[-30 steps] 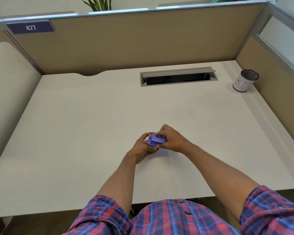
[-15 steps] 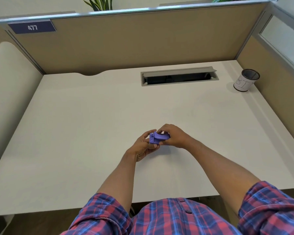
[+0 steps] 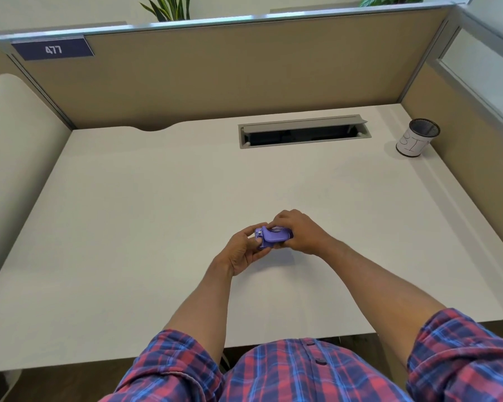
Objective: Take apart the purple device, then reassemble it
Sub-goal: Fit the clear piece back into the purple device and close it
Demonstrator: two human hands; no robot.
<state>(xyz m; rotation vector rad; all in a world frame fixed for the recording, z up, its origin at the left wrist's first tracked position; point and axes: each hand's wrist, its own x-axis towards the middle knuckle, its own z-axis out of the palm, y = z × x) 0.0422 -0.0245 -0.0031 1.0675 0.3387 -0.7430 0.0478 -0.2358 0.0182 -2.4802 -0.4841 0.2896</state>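
Note:
The purple device [image 3: 273,237] is a small plastic piece held just above the middle of the white desk [image 3: 128,227]. My left hand [image 3: 241,250] grips its left end from below, thumb and fingers around it. My right hand [image 3: 298,232] covers its right end from above, fingers curled over the top. A small metal part shows at the device's left end. The rest of the device is hidden under my fingers.
A mesh pen cup [image 3: 417,137] with a white label stands at the far right. A grey cable slot [image 3: 304,134] is set into the desk's back. Tan partition walls [image 3: 230,76] close the back and right; a cream panel [image 3: 15,158] stands at the left.
Both hands kept hold of the device and shifted slightly with it. The purple body has turned a little, so more of its top side shows now.

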